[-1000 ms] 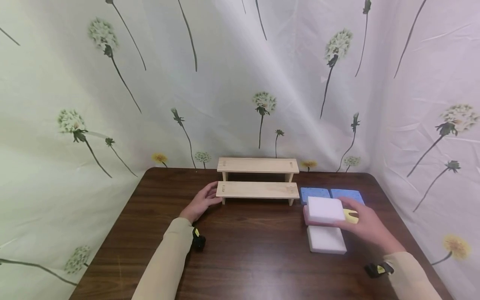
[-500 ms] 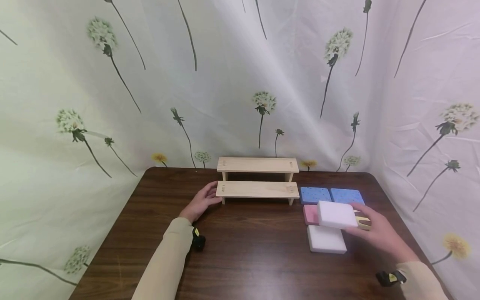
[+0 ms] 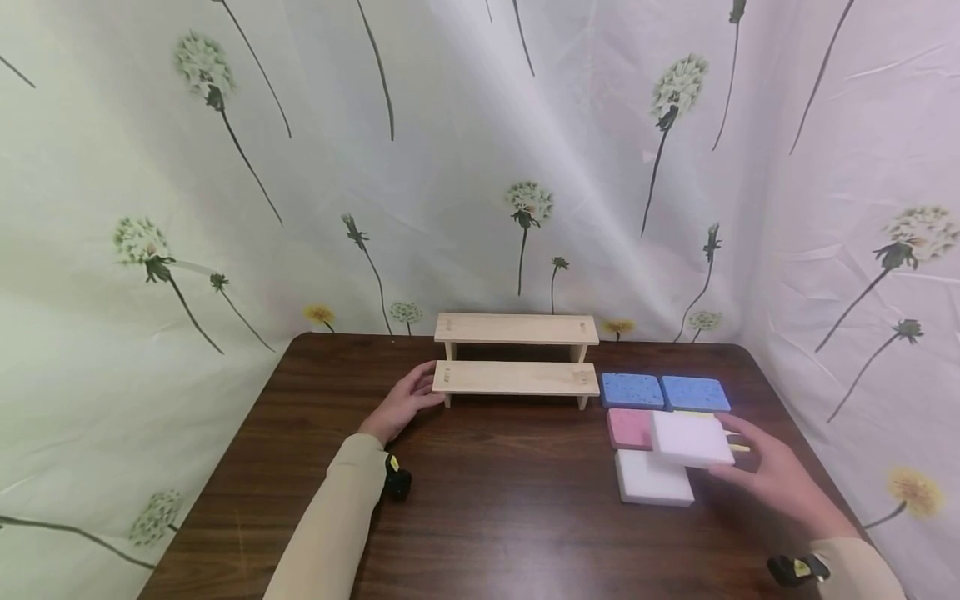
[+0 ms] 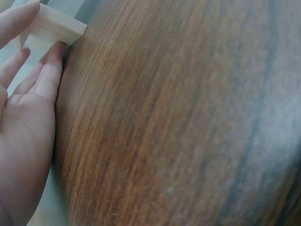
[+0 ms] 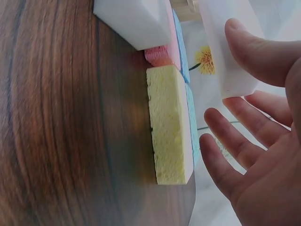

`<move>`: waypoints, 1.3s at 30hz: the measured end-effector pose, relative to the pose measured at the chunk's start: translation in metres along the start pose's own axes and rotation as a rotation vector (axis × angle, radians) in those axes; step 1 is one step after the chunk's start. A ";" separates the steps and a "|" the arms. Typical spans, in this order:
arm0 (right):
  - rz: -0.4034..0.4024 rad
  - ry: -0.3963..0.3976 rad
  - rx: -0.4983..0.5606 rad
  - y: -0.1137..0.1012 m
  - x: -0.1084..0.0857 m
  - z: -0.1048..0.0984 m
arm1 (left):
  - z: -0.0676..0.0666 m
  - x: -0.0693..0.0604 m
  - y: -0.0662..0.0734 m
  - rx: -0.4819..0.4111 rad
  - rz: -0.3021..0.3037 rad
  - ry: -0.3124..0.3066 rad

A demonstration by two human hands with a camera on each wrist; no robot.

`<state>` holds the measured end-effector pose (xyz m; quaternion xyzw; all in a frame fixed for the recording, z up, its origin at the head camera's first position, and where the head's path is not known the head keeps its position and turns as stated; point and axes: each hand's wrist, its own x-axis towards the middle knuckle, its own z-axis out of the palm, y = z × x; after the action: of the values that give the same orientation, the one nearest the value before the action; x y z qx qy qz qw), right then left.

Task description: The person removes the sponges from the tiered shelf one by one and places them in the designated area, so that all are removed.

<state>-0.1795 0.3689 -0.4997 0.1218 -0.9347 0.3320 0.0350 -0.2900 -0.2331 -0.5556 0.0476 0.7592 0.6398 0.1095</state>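
Note:
My right hand (image 3: 776,479) pinches a white melamine sponge (image 3: 692,439) by its right end, thumb on one side and fingers on the other. In the right wrist view this white sponge (image 5: 230,47) is raised above the table. Under it a yellow sponge (image 3: 738,447) is mostly hidden in the head view; the right wrist view shows the yellow sponge (image 5: 169,127) lying flat. My left hand (image 3: 401,407) rests against the left end of the front wooden shelf (image 3: 516,379). In the left wrist view its fairly straight fingers (image 4: 49,77) touch the shelf's end (image 4: 56,26).
Another white sponge (image 3: 652,479) lies nearest me in the group. Beyond it are a pink sponge (image 3: 628,428) and two blue sponges (image 3: 632,390) side by side. A higher wooden shelf (image 3: 516,328) stands behind the front one on the brown table (image 3: 480,517). Flower-printed cloth (image 3: 450,208) hangs around.
My right hand has carried the white sponge rightward and slightly toward me, off the pink sponge and over the yellow one. My left hand and the wooden shelves have stayed in place.

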 end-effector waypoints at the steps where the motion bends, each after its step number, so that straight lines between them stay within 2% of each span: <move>1: -0.008 0.007 0.013 0.001 -0.001 0.000 | 0.000 0.000 0.000 0.001 0.001 0.000; 5: -0.013 0.014 0.014 0.008 -0.007 -0.003 | 0.000 0.001 0.001 0.011 -0.001 -0.001; 11: 0.055 -0.019 -0.034 0.015 -0.015 -0.011 | -0.001 0.003 -0.001 0.002 0.008 -0.005; 13: 0.059 -0.018 -0.013 0.016 -0.018 -0.013 | -0.001 0.003 -0.002 -0.003 0.009 -0.003; 19: 0.003 0.021 0.085 0.026 -0.029 -0.013 | -0.001 0.004 -0.003 -0.006 0.000 -0.004; 26: -0.016 0.041 0.144 0.045 -0.041 -0.014 | 0.000 0.004 -0.002 0.003 0.012 -0.004; 31: -0.013 0.035 0.086 0.051 -0.045 -0.015 | -0.001 0.003 -0.001 0.018 0.002 0.001; 39: 0.094 -0.084 -0.014 0.060 -0.046 -0.013 | -0.001 0.001 -0.001 0.021 0.002 -0.003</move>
<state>-0.1504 0.4316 -0.5337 0.0915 -0.9423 0.3215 -0.0192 -0.2912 -0.2336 -0.5569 0.0505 0.7658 0.6317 0.1097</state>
